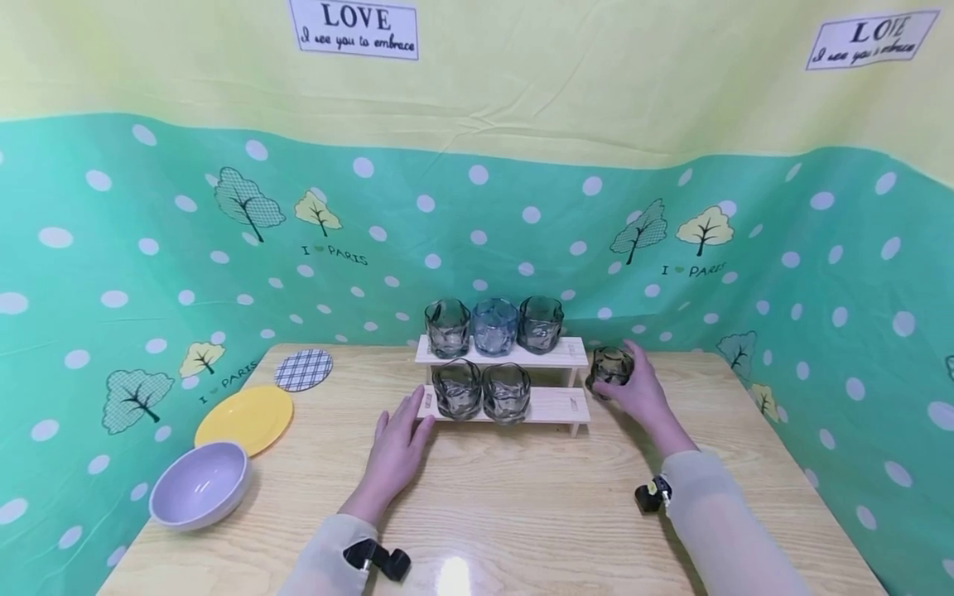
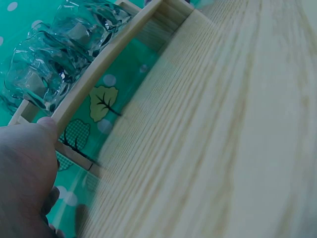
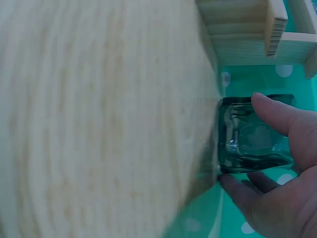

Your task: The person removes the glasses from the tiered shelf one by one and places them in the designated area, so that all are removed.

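My right hand (image 1: 643, 387) grips a dark smoky glass tumbler (image 1: 609, 369), which stands on the table just right of the wooden rack. In the right wrist view, the thumb and fingers lie on opposite sides of the tumbler (image 3: 255, 134). My left hand (image 1: 397, 447) touches the left end of the rack's lower shelf (image 1: 547, 404), fingers fairly straight; its thumb (image 2: 48, 126) meets the shelf edge in the left wrist view. Two smoky tumblers (image 1: 507, 392) stand on that lower shelf. The upper shelf (image 1: 572, 351) carries two smoky tumblers (image 1: 448, 329) flanking a bluish one (image 1: 495, 328).
At the left of the wooden table (image 1: 477, 497) are a lilac bowl (image 1: 199, 487), a yellow plate (image 1: 246, 420) and a checked round coaster (image 1: 303, 370). A green-and-yellow printed cloth (image 1: 477, 207) hangs behind and along both sides.
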A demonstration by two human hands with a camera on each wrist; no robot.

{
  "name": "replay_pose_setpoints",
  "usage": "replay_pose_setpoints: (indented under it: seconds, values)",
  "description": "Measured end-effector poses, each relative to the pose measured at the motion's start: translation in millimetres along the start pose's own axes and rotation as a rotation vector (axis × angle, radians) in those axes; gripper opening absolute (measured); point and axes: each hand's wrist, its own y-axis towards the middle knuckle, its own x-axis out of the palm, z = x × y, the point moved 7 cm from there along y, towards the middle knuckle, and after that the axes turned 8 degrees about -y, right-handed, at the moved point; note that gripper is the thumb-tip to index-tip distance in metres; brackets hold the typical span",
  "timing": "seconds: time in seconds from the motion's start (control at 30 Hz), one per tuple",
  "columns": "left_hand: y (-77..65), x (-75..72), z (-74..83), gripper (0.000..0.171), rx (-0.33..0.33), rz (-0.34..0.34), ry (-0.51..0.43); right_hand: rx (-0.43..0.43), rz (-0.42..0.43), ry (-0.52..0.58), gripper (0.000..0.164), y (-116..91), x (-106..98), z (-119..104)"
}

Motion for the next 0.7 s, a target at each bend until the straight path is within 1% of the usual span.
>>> replay_pose_setpoints:
  seconds: [0.13, 0.3, 0.43, 0.57, 0.7]
  values:
    - [0.8, -0.5, 0.3, 0.064, 0.001, 0.001, 0.006, 0.005, 0.012, 0.015, 0.12, -2.0, -5.0, -3.1]
    - [1.4, -0.6, 0.5, 0.064, -0.006, -0.005, 0.004, -0.007, 0.067, 0.004, 0.121, -8.8, -13.0, -10.8]
    - [1.1, -1.0, 1.6, 0.063, -0.004, -0.004, 0.004, -0.014, 0.11, -0.008, 0.122, -18.2, -19.4, -19.9]
    - [0.7, -0.9, 2.0, 0.063, -0.001, -0.006, 0.001, -0.014, 0.122, -0.017, 0.12, -29.6, -24.5, -29.8]
    - [0.5, -0.3, 1.2, 0.064, 0.002, -0.005, -0.002, -0.043, 0.128, -0.005, 0.116, -40.2, -27.1, -41.8]
